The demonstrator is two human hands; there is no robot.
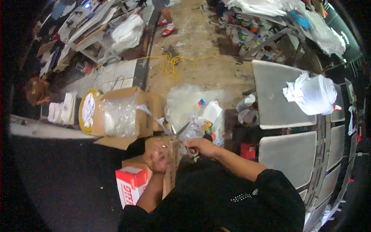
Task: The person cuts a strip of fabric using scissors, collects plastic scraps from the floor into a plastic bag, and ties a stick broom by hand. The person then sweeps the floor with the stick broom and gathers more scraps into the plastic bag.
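Note:
My right hand is closed around the handles of a pair of scissors. The blades point up and away from me and look parted. My left hand is over a cardboard box close to my body; motion blurs its fingers, so I cannot tell whether it grips anything. Just beyond is an open cardboard box with clear bubble wrap in it. Beside my left forearm sits a red and white box. A clear plastic bag of crumpled scraps lies ahead of the scissors.
Grey platens line the right side, one bearing a pile of white cloth. A yellow cord lies across the floor. At left are a yellow-rimmed tub and a crouching person. Another person's legs are ahead.

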